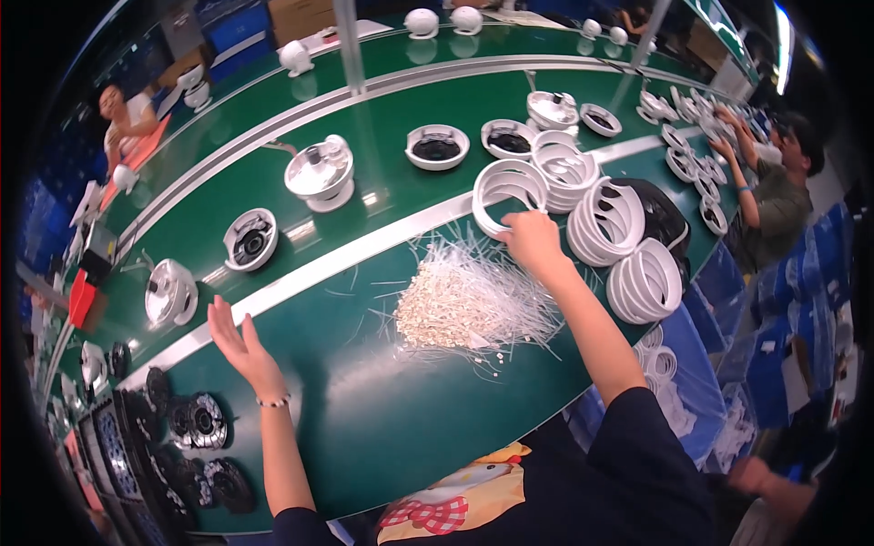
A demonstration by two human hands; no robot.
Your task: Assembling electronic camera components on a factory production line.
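Note:
My right hand [533, 244] is closed on the near rim of a white plastic ring [485, 218], beside the stacks of similar rings. My left hand [244, 353] is raised over the bench's left part, fingers apart and holding nothing. Between my hands lies a heap of white cable ties [455, 305] with pale square heads. More white rings stand in stacks to the right, among them one stack [605, 223] and a nearer one [645, 282]. Past my left hand, a white round housing [171, 293] sits on the green conveyor.
The green conveyor [382, 196] carries white housings [320, 173] and white bowls with black insides [437, 147]. Black round parts [200, 420] and a black rack [114, 455] are at left. Co-workers sit at far left and right. A blue-lined bin [696, 391] stands at right.

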